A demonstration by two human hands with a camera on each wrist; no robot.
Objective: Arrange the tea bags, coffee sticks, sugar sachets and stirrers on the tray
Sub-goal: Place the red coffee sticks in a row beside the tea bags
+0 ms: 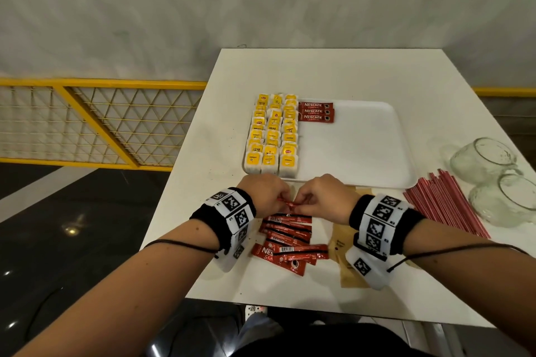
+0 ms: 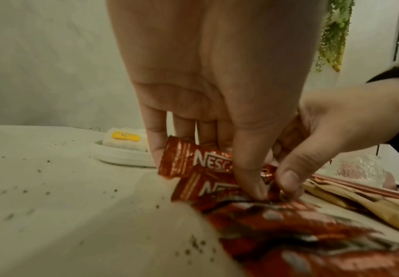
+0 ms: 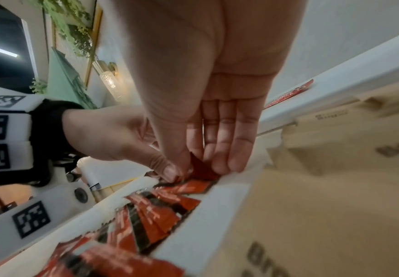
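Coffee sticks [image 1: 285, 236] lie in a loose red heap on the table [image 1: 452, 90] nearest the person, with tan sugar sachets [image 1: 343, 264] just to their right, partly under the right wrist. Just beyond the heap, the left hand [image 1: 265, 194] and right hand [image 1: 327, 200] meet over it, thumb and fingers of each pinching the same few sticks [image 2: 193, 165] at opposite ends, raised slightly off the pile. Red stirrers [image 1: 443, 203] lie farther right, beside two glass mugs [image 1: 493, 180]. Beyond the hands sits the white tray [image 1: 362, 153], its left side filled with three columns of yellow tea bags [image 1: 272, 136] and three coffee sticks [image 1: 316, 112] laid flat at the far edge beside them.

The step in hand looks like coffee-stick placement, barely begun. Next, the held sticks probably need squaring up, then carrying over the near rim and laying just below the three, labels aligned, without nudging the tea bags.
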